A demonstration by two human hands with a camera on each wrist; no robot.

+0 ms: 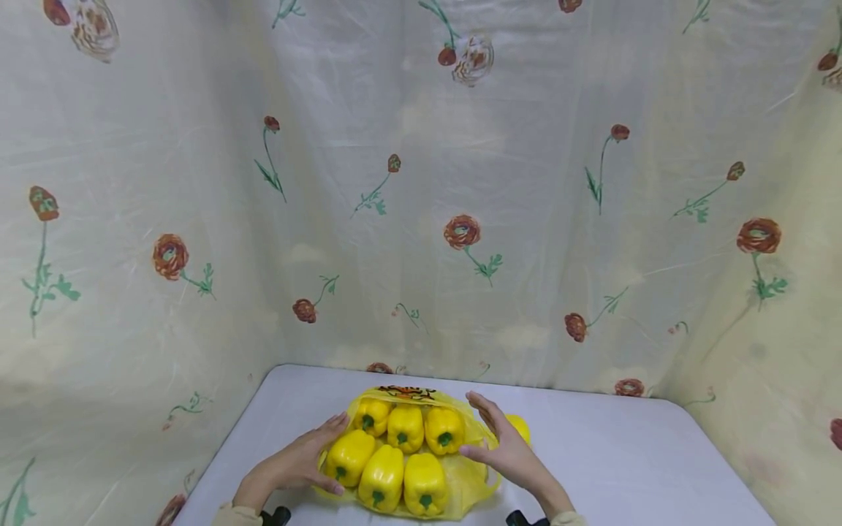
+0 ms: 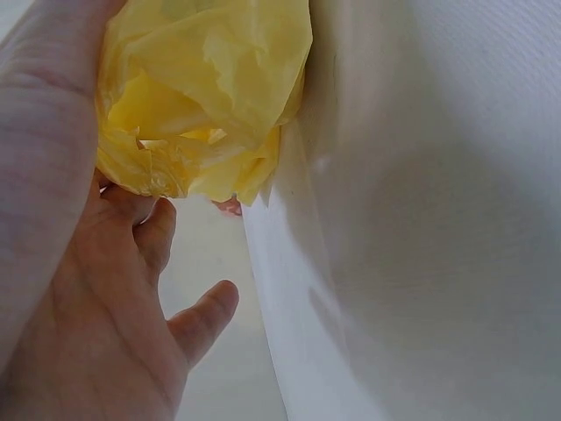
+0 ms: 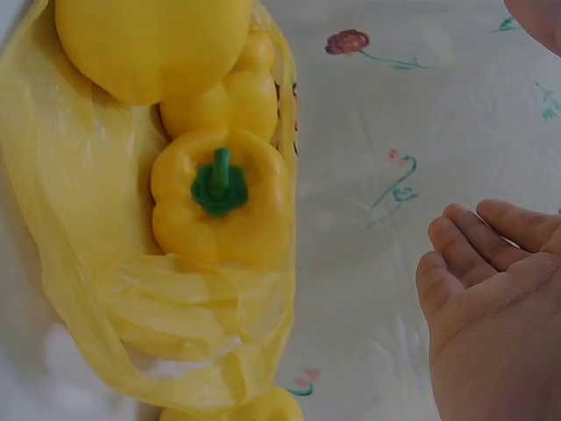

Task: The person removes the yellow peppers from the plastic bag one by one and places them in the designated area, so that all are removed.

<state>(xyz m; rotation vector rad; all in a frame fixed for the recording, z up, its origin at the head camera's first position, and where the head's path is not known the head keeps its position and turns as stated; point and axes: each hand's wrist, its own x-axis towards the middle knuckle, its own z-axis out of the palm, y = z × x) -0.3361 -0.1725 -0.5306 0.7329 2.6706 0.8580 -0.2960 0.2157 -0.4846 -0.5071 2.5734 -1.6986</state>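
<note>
A thin yellow plastic bag (image 1: 470,491) lies on the table, with several yellow bell peppers (image 1: 381,475) in two rows showing at its opening. At the bag's left side is my left hand (image 1: 299,460), fingers spread and thumb low beside the front row. My right hand (image 1: 511,454) is raised at the bag's right side, thumb and fingers apart, holding nothing. The right wrist view gives a close look at one pepper (image 3: 219,189) with its green stem, framed by the bag's loose handle (image 3: 158,381). Crumpled yellow plastic (image 2: 202,96) hangs above my left fingers in the left wrist view.
Another yellow bell pepper (image 1: 520,428) sits outside the bag, partly behind my right hand. The white table (image 1: 612,460) has rounded far corners. Flower-printed curtains (image 1: 421,292) enclose it at the back and sides. Black wrist mounts (image 1: 276,516) show at the bottom edge.
</note>
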